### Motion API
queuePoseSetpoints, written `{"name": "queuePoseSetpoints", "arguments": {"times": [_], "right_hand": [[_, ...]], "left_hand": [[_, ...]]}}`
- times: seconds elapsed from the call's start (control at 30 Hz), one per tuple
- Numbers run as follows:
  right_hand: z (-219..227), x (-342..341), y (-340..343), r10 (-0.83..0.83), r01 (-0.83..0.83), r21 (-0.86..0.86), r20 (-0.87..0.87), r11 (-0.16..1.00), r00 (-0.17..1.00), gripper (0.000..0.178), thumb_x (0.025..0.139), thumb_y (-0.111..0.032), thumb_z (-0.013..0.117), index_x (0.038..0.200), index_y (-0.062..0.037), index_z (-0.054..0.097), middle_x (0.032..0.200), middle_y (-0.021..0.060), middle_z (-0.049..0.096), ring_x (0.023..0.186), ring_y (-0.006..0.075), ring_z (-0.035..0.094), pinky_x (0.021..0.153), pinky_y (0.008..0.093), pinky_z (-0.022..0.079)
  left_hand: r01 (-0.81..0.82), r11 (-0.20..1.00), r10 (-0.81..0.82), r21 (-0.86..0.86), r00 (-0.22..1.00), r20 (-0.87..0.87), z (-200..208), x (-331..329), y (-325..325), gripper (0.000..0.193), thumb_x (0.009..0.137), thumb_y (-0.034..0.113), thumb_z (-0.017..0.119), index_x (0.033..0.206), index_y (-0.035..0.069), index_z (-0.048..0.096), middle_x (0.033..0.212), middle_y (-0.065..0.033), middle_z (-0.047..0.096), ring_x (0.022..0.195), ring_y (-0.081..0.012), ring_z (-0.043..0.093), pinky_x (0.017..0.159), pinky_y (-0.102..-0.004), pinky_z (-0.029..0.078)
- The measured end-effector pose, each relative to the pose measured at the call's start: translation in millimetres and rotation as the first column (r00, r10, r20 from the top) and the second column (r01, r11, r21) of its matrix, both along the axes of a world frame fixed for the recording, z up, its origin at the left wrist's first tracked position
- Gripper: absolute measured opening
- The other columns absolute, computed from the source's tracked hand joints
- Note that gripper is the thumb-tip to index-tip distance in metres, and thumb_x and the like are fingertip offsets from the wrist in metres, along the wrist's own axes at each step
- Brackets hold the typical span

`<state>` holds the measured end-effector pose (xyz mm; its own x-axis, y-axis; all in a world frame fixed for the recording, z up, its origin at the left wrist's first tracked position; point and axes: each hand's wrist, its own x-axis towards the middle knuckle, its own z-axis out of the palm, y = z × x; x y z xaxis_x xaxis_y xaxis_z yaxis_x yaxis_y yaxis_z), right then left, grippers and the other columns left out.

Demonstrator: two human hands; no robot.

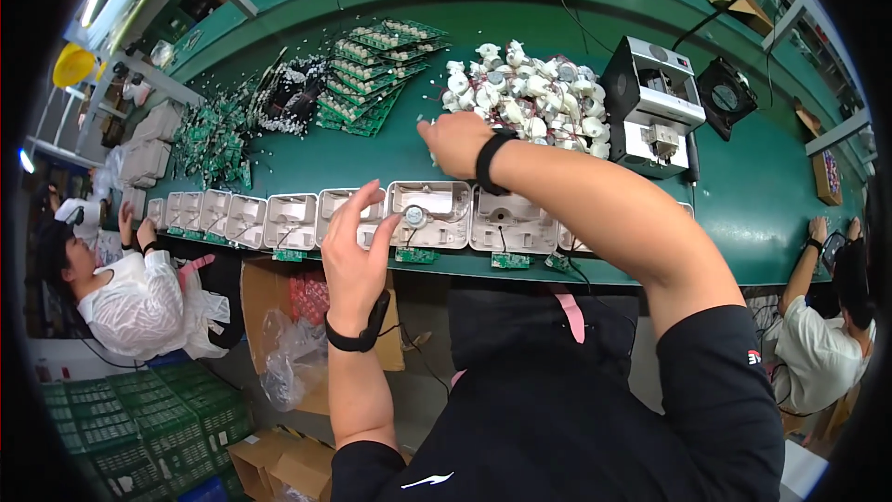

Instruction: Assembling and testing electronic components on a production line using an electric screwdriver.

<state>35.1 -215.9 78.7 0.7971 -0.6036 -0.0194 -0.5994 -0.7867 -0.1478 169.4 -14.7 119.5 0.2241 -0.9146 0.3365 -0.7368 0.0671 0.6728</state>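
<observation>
My left hand (353, 256) is open over the row of white plastic housings, its thumb and fingers apart. Beside its thumb, a round silver part (414, 216) with thin wires sits in one housing (455, 188). A green circuit board (415, 256) hangs at that housing's near edge. My right hand (455, 143) reaches across the bench, left of a heap of white plastic parts with wires (530, 93). Its fingers are bent down close to the green surface; whatever they pinch is too small or hidden. Another housing (502, 214) lies under my right forearm.
Stacked circuit board panels (376, 74) and a pile of loose green boards (212, 139) lie to the left. A silver and black machine (655, 107) and a black fan (727, 98) stand at the right. Co-workers sit at both ends (139, 297) (827, 335). An open carton (265, 307) is below the bench.
</observation>
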Motion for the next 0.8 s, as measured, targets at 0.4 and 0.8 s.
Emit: {"name": "queuePoseSetpoints", "arguments": {"times": [0.4, 0.8], "right_hand": [[74.5, -96.8, 74.6, 0.103, -0.183, 0.091, 0.554, 0.979, 0.826, 0.037, 0.080, -0.010, 0.077, 0.111, -0.0078, 0.058, 0.092, 0.0124, 0.071, 0.084, 0.0348, 0.071, 0.068, 0.0423, 0.056], [78.5, -180.6, 134.9, 0.120, -0.206, 0.103, 0.534, 0.973, 0.837, 0.048, 0.082, -0.008, 0.078, 0.124, -0.0027, 0.056, 0.099, 0.0113, 0.069, 0.077, 0.0250, 0.070, 0.062, 0.0351, 0.055]], "left_hand": [[0.274, 0.959, -0.031, 0.078, 0.371, -0.928, -20.7, -64.1, -23.5, 0.042, 0.102, 0.012, 0.064, 0.139, -0.005, 0.055, 0.129, -0.0137, 0.067, 0.114, -0.0170, 0.065, 0.100, -0.0293, 0.051], [0.555, 0.825, -0.074, 0.107, 0.294, -0.953, -23.4, -98.8, 15.8, 0.045, 0.097, 0.000, 0.066, 0.140, -0.005, 0.051, 0.133, -0.0146, 0.064, 0.120, -0.0193, 0.064, 0.102, -0.0312, 0.052]]}}
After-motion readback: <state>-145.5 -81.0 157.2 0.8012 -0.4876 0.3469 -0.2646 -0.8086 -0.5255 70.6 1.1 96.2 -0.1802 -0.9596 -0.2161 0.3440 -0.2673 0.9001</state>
